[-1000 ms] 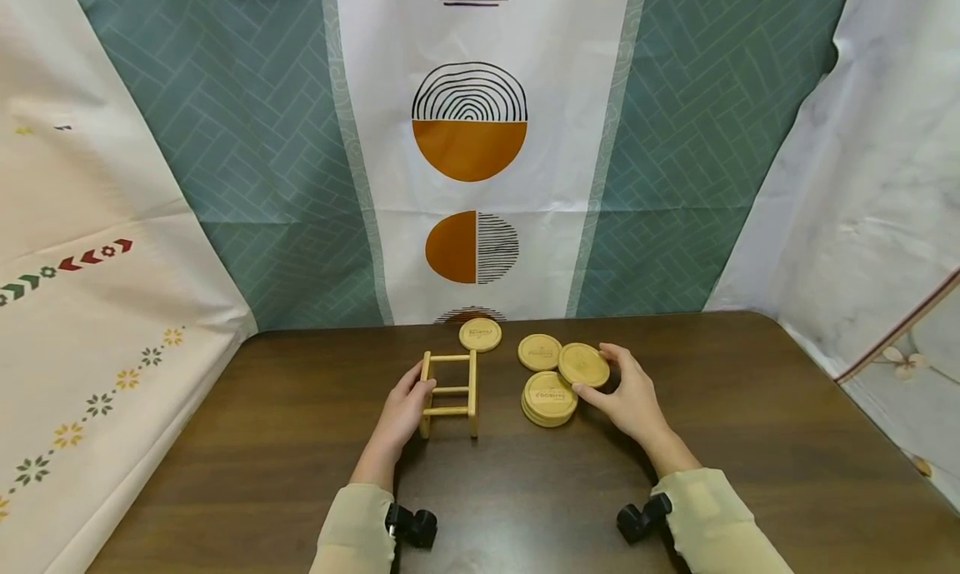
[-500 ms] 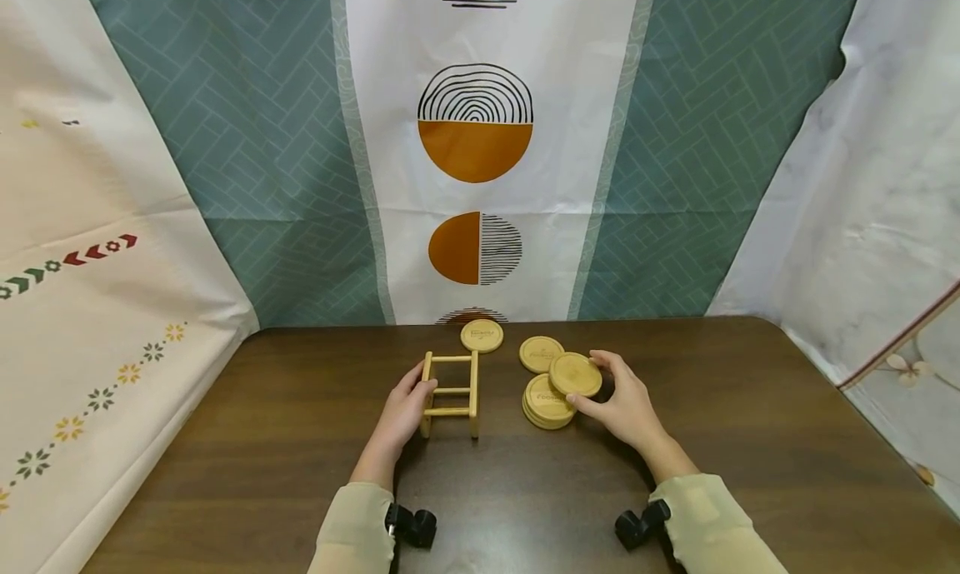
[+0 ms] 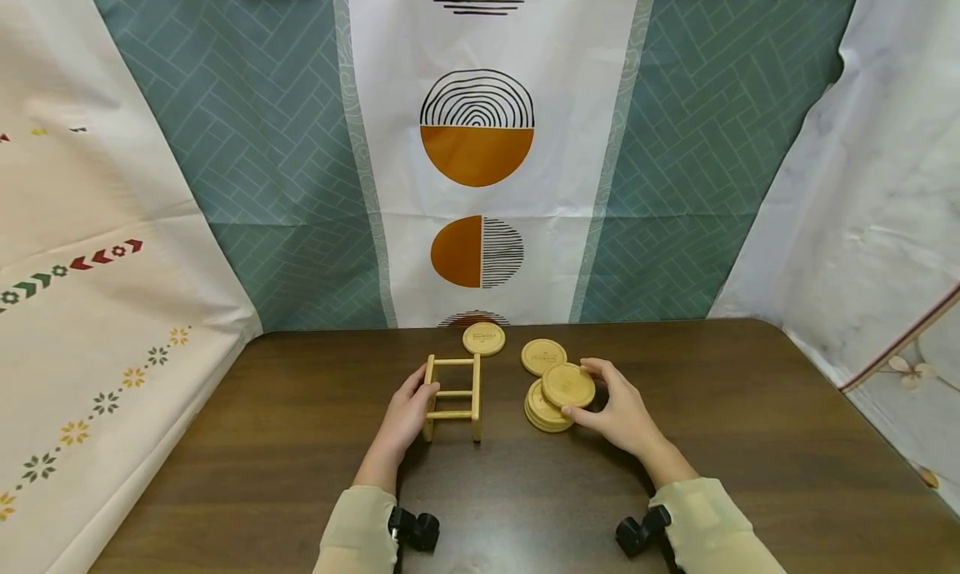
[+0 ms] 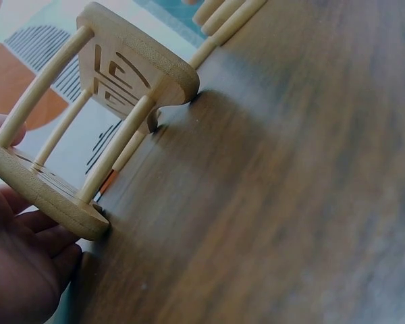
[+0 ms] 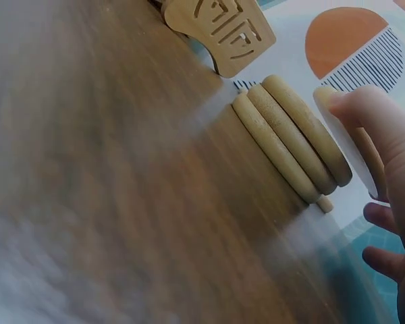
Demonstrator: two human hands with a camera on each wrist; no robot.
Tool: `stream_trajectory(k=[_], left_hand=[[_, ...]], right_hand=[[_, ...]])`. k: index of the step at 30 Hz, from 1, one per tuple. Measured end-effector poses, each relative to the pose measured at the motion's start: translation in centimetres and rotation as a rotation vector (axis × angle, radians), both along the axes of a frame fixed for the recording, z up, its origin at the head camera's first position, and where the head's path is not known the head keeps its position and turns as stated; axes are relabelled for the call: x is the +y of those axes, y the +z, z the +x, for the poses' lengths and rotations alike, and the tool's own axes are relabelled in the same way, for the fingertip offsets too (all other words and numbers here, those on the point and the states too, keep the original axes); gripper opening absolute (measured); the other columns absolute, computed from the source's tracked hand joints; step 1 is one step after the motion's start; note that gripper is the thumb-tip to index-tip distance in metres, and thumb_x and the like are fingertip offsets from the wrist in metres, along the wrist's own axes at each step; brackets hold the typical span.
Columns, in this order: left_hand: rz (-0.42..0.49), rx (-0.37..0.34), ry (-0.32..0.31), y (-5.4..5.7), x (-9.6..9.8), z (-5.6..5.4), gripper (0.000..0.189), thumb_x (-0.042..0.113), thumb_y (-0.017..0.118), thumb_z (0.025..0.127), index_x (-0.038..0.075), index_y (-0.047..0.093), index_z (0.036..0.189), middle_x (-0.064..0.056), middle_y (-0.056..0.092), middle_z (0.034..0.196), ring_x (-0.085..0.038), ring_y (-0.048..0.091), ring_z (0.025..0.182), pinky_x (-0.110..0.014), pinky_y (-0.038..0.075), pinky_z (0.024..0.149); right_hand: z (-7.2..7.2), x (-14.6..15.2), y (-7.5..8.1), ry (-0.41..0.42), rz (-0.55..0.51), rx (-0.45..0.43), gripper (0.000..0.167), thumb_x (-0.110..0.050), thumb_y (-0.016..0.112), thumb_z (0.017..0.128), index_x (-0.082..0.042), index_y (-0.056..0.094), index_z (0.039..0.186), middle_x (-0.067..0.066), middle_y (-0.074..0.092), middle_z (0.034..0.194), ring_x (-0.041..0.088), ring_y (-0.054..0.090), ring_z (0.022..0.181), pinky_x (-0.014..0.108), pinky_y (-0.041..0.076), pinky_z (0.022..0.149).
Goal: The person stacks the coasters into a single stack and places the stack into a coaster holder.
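Observation:
A small wooden coaster holder (image 3: 476, 399) with cut-out side panels and round rails stands on the table. My left hand (image 3: 403, 416) grips its left side panel, thumb on the inside and fingers along the outer face in the left wrist view. My right hand (image 3: 621, 414) pinches a round wooden coaster (image 3: 567, 384) by its edge, thumb near and fingers far. That coaster is tilted over a stack of three coasters (image 5: 290, 138), and a gap shows between them in the right wrist view. From the head view it covers much of the stack's top.
One coaster (image 3: 543, 356) lies flat just behind the stack, and another coaster (image 3: 483, 338) lies near the back edge, behind the holder. The dark wooden table (image 3: 247, 457) meets a patterned cloth (image 3: 307, 182) at the back.
My right hand has brought the pinched coaster left and nearer, from beside the stack to over its top. My left hand and the holder stay in place.

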State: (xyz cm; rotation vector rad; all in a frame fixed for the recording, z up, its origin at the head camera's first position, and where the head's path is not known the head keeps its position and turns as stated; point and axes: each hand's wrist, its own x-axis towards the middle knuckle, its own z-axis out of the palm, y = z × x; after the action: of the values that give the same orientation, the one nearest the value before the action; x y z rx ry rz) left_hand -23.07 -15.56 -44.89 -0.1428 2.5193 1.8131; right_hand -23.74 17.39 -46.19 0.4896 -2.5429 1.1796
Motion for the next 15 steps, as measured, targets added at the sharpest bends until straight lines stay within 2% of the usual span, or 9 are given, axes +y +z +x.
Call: stream_trajectory(k=[15], left_hand=[[0.014,0.0,0.003,-0.03,0.0,-0.05,0.056,0.03,0.046,0.097,0.016,0.032,0.149,-0.017,0.035,0.15,-0.037,0.037,0.135,-0.055,0.032,0.107]], right_hand=[[-0.03,-0.49,-0.23,0.056,0.03,-0.001,0.079,-0.037,0.085,0.067,-0.008,0.048,0.131,0.008,0.06,0.123,0.023,0.06,0.106,0.046,0.048,0.089]])
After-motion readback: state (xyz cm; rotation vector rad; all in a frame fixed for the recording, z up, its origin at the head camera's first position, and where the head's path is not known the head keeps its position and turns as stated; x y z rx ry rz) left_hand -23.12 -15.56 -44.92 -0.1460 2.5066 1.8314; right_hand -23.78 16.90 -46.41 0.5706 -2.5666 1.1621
